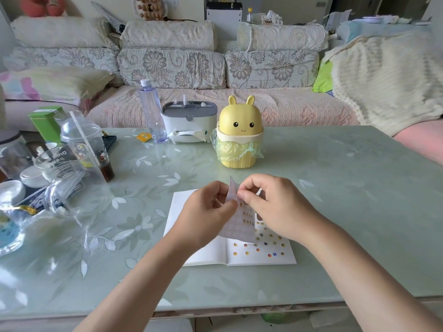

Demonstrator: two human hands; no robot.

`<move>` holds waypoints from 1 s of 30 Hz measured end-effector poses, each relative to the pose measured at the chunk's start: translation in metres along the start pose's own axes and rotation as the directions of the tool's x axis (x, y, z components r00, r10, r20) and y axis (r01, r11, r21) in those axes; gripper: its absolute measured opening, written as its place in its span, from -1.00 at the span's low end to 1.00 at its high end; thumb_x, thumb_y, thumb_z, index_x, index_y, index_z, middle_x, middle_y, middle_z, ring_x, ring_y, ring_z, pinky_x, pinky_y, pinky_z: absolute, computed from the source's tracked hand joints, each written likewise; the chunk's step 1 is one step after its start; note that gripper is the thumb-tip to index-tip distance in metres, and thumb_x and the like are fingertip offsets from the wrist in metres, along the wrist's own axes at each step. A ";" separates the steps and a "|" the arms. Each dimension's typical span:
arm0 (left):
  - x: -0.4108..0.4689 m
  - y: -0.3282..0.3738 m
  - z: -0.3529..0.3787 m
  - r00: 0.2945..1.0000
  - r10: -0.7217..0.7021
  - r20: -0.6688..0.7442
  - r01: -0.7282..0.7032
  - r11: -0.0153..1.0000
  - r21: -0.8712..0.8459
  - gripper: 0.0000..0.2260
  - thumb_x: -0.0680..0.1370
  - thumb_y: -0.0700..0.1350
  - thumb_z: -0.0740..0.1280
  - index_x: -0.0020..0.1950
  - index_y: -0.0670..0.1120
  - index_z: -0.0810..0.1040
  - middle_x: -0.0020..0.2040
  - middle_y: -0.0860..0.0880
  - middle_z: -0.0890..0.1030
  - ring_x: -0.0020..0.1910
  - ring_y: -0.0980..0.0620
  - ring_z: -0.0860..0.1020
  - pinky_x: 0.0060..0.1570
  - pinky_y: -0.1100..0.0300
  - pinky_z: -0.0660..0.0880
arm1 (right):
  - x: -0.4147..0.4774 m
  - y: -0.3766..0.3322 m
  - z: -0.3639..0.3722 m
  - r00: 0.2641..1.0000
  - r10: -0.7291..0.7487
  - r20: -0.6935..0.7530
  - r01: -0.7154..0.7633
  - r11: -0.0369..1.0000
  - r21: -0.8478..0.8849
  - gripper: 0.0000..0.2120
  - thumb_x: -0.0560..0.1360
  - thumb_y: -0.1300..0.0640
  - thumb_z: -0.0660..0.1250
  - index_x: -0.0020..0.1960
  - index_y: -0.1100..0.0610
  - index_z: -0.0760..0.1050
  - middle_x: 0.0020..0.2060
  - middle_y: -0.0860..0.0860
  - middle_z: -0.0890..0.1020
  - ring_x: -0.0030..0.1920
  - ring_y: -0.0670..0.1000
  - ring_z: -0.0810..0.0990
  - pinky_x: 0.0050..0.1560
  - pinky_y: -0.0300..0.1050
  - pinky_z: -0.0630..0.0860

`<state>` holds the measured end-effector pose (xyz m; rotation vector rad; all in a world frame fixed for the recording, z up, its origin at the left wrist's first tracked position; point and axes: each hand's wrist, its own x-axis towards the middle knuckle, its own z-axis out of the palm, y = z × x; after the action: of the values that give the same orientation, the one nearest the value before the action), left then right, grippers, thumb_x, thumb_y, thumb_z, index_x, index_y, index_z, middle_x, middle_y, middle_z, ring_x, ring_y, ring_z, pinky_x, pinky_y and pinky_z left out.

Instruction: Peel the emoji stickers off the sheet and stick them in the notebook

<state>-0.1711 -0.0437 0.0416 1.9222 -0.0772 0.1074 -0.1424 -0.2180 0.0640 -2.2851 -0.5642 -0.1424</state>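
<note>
While the peeling step seemed in hand, the left hand (211,212) pinched the sticker sheet (237,226) between thumb and curled fingers, holding it upright just above the open notebook (211,254). The right hand (271,207) pinched thumb and forefinger together near the sheet's top; whether a sticker was free could not be told. Likely next: press it onto the right page beside the stuck stickers (258,249).

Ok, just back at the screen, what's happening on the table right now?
A person holds the sticker sheet over the open notebook. The left hand pinches its edge while the right hand picks at it near the top, apparently peeling one off. The notebook's right page already carries rows of stickers; the left page is blank.
</note>
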 end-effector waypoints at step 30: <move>-0.016 -0.008 -0.031 0.983 -0.149 -0.107 0.108 0.942 -0.317 -0.84 0.54 -0.09 0.47 0.01 -0.17 0.65 -0.14 -0.04 0.68 -0.19 0.06 0.66 -0.07 0.03 0.67 | 0.009 -0.015 0.043 0.811 -0.512 -0.282 0.373 0.825 -0.426 -0.79 0.61 0.02 0.27 -0.13 0.03 0.61 -0.26 -0.11 0.58 -0.38 -0.09 0.46 -0.42 -0.13 0.41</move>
<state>-0.1875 -0.0120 0.0432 1.5964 0.1137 0.1244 -0.1440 -0.1755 0.0463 -2.3196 -0.9199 -0.9847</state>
